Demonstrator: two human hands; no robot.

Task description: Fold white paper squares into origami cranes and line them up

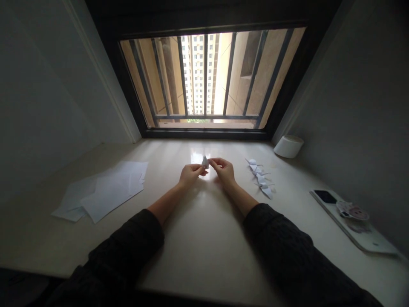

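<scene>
A small folded white paper piece point(205, 161) is pinched between both hands above the middle of the pale table point(198, 238). My left hand point(191, 174) grips it from the left with fingers closed. From the right, my right hand point(224, 169) pinches it with curled fingers. Both forearms reach forward in dark sleeves. Several finished folded paper figures point(260, 177) lie in a row just right of my right hand.
A stack of loose white sheets point(104, 190) lies at the left. A white round container point(288, 146) stands at the back right. A white phone point(351, 221) with a round sticker-like item lies at the right edge. A barred window point(207, 81) is ahead.
</scene>
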